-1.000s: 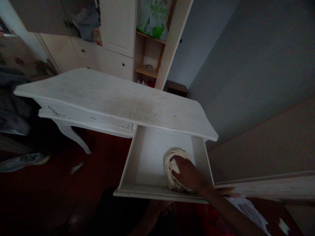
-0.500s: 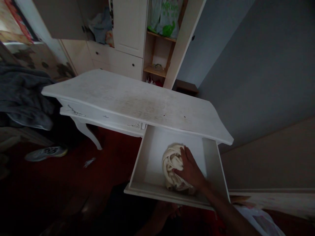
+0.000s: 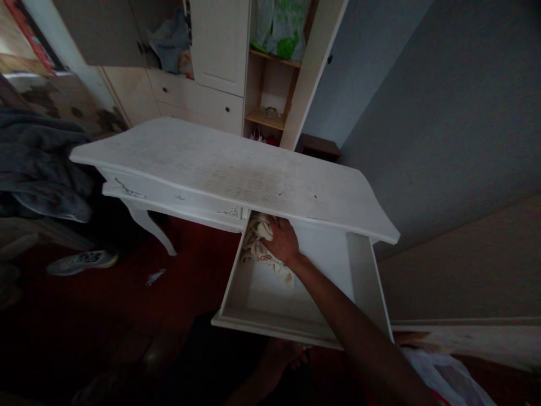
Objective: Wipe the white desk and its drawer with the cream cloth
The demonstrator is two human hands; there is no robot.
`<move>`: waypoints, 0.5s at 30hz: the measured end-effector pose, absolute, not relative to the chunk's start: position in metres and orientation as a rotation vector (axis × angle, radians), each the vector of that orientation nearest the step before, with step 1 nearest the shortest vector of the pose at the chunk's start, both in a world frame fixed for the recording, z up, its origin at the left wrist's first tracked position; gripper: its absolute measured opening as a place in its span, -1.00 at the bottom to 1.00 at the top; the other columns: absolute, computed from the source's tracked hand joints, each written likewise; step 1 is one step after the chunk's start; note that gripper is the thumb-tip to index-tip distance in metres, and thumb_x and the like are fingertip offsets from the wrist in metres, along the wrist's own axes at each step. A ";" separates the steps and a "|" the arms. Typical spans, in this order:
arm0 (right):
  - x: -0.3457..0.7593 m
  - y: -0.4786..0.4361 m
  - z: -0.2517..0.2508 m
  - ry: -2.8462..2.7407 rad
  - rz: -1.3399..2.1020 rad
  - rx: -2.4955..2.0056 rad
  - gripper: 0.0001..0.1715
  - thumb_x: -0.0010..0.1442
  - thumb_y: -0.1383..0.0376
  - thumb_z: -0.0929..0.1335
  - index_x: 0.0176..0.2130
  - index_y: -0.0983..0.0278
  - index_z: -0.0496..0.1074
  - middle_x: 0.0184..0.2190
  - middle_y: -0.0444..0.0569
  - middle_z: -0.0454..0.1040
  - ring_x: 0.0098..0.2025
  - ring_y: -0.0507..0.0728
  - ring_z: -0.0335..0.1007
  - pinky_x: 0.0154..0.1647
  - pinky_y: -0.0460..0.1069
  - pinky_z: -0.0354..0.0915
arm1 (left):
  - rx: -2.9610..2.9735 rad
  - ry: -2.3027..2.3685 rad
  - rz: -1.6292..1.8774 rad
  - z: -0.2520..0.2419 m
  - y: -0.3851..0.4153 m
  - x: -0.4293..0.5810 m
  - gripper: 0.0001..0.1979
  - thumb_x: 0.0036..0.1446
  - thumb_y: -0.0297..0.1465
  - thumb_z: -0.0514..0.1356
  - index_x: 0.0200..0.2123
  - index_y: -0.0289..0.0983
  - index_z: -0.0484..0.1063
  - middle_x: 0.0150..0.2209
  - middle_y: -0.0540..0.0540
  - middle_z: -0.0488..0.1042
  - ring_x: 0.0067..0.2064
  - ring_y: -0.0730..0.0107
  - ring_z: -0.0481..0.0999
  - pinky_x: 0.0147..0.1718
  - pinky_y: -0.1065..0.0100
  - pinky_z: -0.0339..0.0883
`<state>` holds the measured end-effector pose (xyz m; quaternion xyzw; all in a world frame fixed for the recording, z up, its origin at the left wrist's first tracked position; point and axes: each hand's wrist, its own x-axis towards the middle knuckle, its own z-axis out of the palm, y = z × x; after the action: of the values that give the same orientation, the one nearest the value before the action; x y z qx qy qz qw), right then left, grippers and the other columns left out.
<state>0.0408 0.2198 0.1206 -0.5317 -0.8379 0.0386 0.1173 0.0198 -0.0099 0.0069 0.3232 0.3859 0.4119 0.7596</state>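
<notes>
My right hand (image 3: 282, 239) reaches into the pulled-out drawer (image 3: 276, 332) and is closed on a crumpled cream cloth (image 3: 256, 239). Some reddish lettering shows on the cloth, which is bunched at the drawer's back left corner. One loose end of it trails over the drawer floor toward the front. Below the drawer's front edge, in deep shadow, is my left hand (image 3: 289, 354). Its fingers are too dark to make out, and I cannot tell whether they touch the drawer's underside.
The drawer belongs to a white desk (image 3: 190, 146) with a smudged top. Behind it stands a wardrobe (image 3: 217, 48) with a plastic bag (image 3: 281, 28) on a shelf. A shoe (image 3: 82, 263) lies on the red floor, below dark clothes (image 3: 38, 158). Another plastic bag (image 3: 443, 375) is at lower right.
My right hand has pushed the cloth from the middle of the drawer to its back left corner, and the cloth has spread out somewhat. My left hand stays below the drawer front.
</notes>
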 end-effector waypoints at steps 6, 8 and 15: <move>0.019 0.212 0.129 -2.602 0.056 -1.482 -0.36 0.19 0.25 0.35 0.24 0.25 0.28 0.28 0.21 0.18 0.27 0.32 0.08 0.22 0.16 0.11 | 0.661 0.854 0.880 0.008 -0.009 0.018 -0.32 -0.23 0.24 0.27 -0.54 -0.34 0.52 -0.53 -0.14 0.49 -0.51 0.43 0.30 -0.45 0.34 0.17; 0.021 0.203 0.131 -2.646 0.095 -1.459 -0.38 0.18 0.27 0.36 0.22 0.22 0.31 0.25 0.18 0.21 0.24 0.32 0.10 0.21 0.16 0.12 | 0.652 0.846 0.889 0.009 -0.010 0.017 -0.34 -0.22 0.23 0.28 -0.53 -0.34 0.53 -0.52 -0.14 0.50 -0.50 0.43 0.31 -0.44 0.34 0.19; 0.030 0.149 0.130 -2.844 0.413 -1.194 -0.63 0.07 0.32 0.43 -0.08 0.20 0.49 0.08 0.06 0.36 0.10 0.26 0.20 0.10 0.13 0.19 | 0.636 0.830 0.901 0.003 -0.011 0.019 -0.34 -0.21 0.23 0.27 -0.52 -0.34 0.54 -0.49 -0.16 0.52 -0.48 0.42 0.34 -0.44 0.35 0.20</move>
<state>0.0298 0.1491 0.1300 -0.3836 -0.9138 0.1328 0.0146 0.0190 -0.0111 0.0034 0.2932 0.3826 0.4156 0.7713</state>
